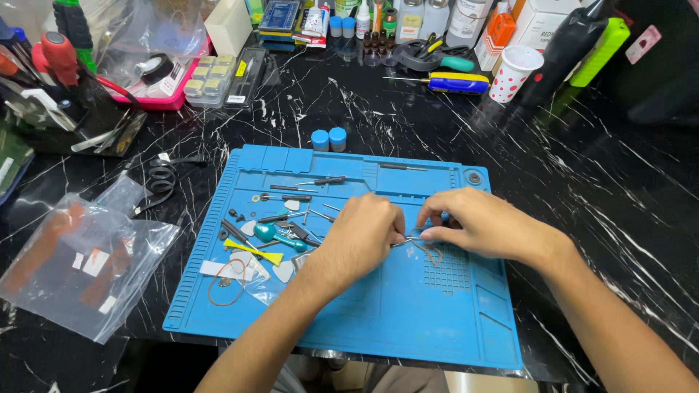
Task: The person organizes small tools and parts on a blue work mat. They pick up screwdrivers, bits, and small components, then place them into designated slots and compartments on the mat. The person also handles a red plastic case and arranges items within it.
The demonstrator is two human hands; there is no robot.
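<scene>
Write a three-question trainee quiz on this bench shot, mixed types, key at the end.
1. True or false: both hands work over the blue mat.
2. Multiple choice: which lies on the mat to the left of the left hand?
A. a polka-dot paper cup
B. a yellow pry tool
C. a blue-and-yellow screwdriver
3. Short answer: what stands on the black marble table just beyond the mat's far edge?

Key
1. True. The left hand and the right hand meet near the mat's middle, fingers pinching a small item with thin wire; it is too small to identify.
2. B, the yellow pry tool.
3. Two small blue-capped containers, side by side.
</scene>
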